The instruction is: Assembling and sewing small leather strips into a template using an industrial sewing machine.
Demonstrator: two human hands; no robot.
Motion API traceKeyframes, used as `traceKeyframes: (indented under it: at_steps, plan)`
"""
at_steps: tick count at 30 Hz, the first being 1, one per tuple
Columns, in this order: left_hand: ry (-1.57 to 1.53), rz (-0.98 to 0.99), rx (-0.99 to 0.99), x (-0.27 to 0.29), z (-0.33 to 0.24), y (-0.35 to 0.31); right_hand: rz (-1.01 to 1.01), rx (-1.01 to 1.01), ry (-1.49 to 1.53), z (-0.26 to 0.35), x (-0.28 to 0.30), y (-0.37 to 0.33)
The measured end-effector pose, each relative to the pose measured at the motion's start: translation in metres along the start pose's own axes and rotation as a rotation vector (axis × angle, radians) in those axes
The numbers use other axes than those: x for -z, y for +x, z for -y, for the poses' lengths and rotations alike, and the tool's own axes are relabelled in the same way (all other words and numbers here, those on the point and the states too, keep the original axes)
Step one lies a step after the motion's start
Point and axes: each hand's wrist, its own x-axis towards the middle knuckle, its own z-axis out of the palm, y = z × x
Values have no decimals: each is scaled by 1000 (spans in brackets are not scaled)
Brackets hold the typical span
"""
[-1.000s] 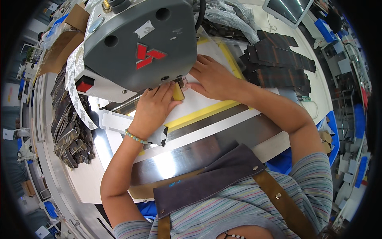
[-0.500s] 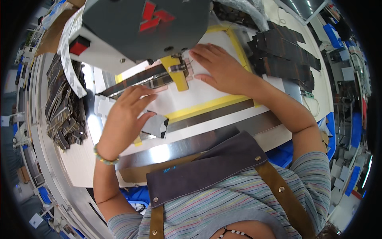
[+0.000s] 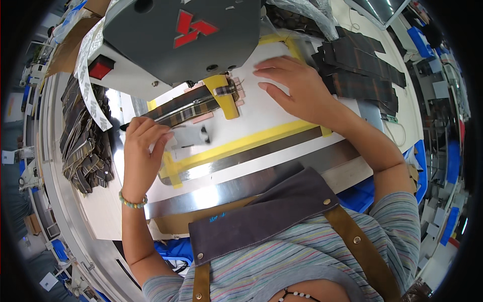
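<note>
Under the grey machine head (image 3: 176, 40), a dark plaid fabric strip with a zipper (image 3: 186, 106) lies on the white work plate (image 3: 261, 113). A yellow bracket (image 3: 228, 103) crosses its right end, where a small plaid tab sits. My left hand (image 3: 143, 153) is closed by the strip's left end, thumb against fingers. From its thumb side sticks a small grey-white flat piece (image 3: 193, 135), blurred by motion; most of its held edge is hidden. My right hand (image 3: 302, 90) is open, fingers stretched out over the plate right of the bracket, holding nothing.
Dark plaid fabric pieces (image 3: 83, 146) are heaped on the left of the table. More dark fabric panels (image 3: 362, 70) lie stacked at the right. Yellow tape (image 3: 241, 144) borders the plate. A blue bin (image 3: 354, 194) stands below the table's right side.
My left hand has moved left, and the grey-white piece has shifted farther from me. My right hand has drawn right, away from the bracket.
</note>
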Motion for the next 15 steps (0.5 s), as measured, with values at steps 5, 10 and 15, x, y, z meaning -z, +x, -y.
traceKeyframes:
  at_steps: [5, 10, 15]
  plan:
    - [166, -283, -231, -11, -66, 27, 298, -379, 664, 57, 8, -14]
    - [165, -119, -491, -63, -103, 28, -3, -724, 1515, 96, -25, -16]
    - [225, -191, -628, -61, -97, 24, -3, -527, 721, 30, -10, -9]
